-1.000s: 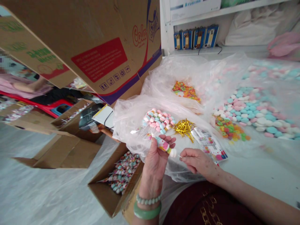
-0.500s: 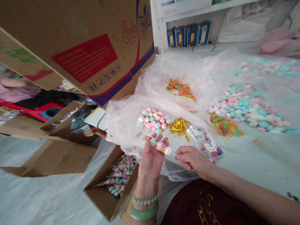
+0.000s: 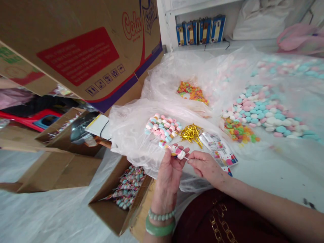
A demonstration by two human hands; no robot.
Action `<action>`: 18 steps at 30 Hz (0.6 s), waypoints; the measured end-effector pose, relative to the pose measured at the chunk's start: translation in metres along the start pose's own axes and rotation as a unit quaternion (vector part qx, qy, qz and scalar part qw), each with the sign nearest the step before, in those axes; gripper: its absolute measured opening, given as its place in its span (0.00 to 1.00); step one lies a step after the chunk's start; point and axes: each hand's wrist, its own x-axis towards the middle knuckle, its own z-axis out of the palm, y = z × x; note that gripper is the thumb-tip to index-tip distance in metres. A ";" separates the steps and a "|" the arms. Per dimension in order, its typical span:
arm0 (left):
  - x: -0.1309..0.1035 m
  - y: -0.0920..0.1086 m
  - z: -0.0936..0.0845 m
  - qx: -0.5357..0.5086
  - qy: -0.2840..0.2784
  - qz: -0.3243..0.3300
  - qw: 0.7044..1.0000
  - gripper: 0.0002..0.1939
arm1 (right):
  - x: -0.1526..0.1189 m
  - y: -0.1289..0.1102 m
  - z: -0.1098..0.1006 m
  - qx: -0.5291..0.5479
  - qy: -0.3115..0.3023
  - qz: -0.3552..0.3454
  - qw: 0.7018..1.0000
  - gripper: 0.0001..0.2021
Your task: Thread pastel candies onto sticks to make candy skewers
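Note:
My left hand point(image 3: 170, 173), with beads and a green bangle at its wrist, holds a wrapped candy skewer point(image 3: 174, 150) between thumb and fingers. The skewer's white stick points to the right, where my right hand point(image 3: 206, 167) pinches its end. Just beyond the hands lie a pile of pink, white and blue candy skewers point(image 3: 163, 127) and a heap of gold twist ties point(image 3: 191, 133). Printed plastic bags point(image 3: 219, 148) are stacked to the right of the ties.
Loose marshmallows point(image 3: 263, 109) and gummy rings point(image 3: 239, 131) lie on plastic sheeting at the right; more gummy rings point(image 3: 192, 91) sit farther back. A large carton point(image 3: 96, 44) stands at the left. Below the table edge, an open box point(image 3: 101, 207) contains finished-looking skewers. Part of another person appears far left.
Both hands have come closer together, and the left has shifted slightly right with the candy skewer. The whole view has moved a little.

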 end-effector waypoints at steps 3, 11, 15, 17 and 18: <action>0.003 0.008 -0.007 -0.009 0.018 -0.006 1.000 0.13 | 0.001 0.003 -0.004 0.011 -0.019 0.025 0.999 0.08; 0.004 0.020 -0.014 0.027 0.053 -0.008 0.998 0.18 | 0.002 0.000 -0.007 -0.023 -0.029 0.039 0.999 0.08; 0.004 0.024 -0.015 0.055 0.075 -0.003 0.996 0.22 | 0.003 -0.006 -0.010 -0.071 -0.026 0.030 0.997 0.07; 0.004 0.024 -0.016 0.068 0.079 0.007 0.995 0.22 | 0.002 -0.006 -0.011 -0.094 -0.027 0.028 0.995 0.08; 0.003 0.022 -0.015 0.075 0.078 0.017 0.994 0.21 | 0.002 -0.005 -0.010 -0.110 -0.024 0.021 0.993 0.08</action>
